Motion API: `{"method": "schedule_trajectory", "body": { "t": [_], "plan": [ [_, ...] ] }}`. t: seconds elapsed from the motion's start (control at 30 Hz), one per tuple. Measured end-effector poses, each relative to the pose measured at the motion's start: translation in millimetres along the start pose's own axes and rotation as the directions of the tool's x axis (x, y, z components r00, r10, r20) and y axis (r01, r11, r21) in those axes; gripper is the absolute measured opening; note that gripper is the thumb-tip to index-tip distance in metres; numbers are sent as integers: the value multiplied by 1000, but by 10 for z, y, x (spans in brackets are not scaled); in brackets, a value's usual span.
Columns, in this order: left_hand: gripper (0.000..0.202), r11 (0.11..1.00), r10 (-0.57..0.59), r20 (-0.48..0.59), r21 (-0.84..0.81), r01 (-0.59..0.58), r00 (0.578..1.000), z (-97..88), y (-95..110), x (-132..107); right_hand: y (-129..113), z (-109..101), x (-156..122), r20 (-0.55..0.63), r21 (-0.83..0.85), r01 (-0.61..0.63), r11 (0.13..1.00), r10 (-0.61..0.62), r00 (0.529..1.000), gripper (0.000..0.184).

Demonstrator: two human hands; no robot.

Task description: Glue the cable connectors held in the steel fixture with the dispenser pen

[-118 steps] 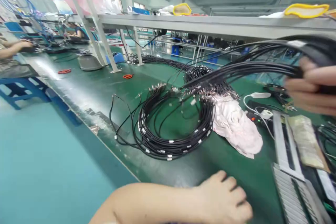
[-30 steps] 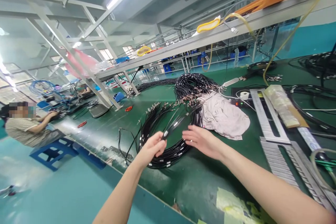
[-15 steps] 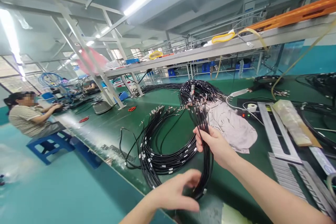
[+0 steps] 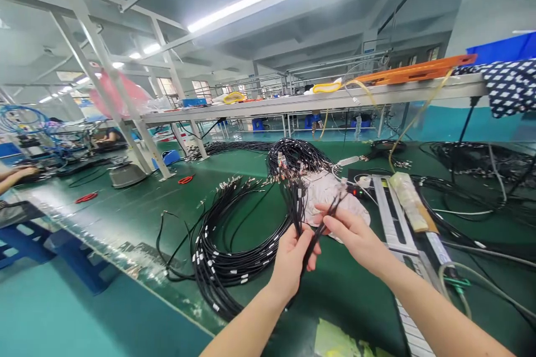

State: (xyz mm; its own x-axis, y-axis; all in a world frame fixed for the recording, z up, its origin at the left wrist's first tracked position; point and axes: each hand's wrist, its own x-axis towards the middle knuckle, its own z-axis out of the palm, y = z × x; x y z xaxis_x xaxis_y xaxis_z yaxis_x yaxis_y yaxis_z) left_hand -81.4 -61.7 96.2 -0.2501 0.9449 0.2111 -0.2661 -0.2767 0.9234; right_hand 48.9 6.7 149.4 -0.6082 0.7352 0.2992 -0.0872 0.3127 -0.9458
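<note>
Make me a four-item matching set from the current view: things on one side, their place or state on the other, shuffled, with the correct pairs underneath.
Column one
1. Left hand
2. Pale cloth
3. White-patterned dark fabric
4. Blue stools

Column two
A. Hanging over the edge of the raised shelf
B. Standing on the teal floor
C. Closed around black cables
D. Crumpled on the green tabletop

Right pairs: 1-C, 2-D, 3-A, 4-B
</note>
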Motion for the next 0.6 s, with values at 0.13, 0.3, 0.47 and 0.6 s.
{"method": "schedule_trajectory", "body": {
  "t": [0.13, 0.3, 0.47, 0.6],
  "plan": [
    [35, 992, 97, -87, 95, -88, 992, 30, -104, -28, -78, -3, 18, 26, 47, 56, 997, -57, 998, 44],
    [37, 987, 94, -155, 145, -71, 983, 47, -159, -33, -230, 25, 200, -195, -198, 23, 980, -63, 979, 27],
    [31, 991, 113, -172, 91, -98, 979, 4, -167, 6, -298, 67, 275, 10, -253, -10, 968, 13, 1000, 29],
    [29, 991, 100, -209, -64, -115, 973, -39, -66, 92, -313, 69, 234, -27, -144, -143, 979, 141, 990, 39]
  ]
}}
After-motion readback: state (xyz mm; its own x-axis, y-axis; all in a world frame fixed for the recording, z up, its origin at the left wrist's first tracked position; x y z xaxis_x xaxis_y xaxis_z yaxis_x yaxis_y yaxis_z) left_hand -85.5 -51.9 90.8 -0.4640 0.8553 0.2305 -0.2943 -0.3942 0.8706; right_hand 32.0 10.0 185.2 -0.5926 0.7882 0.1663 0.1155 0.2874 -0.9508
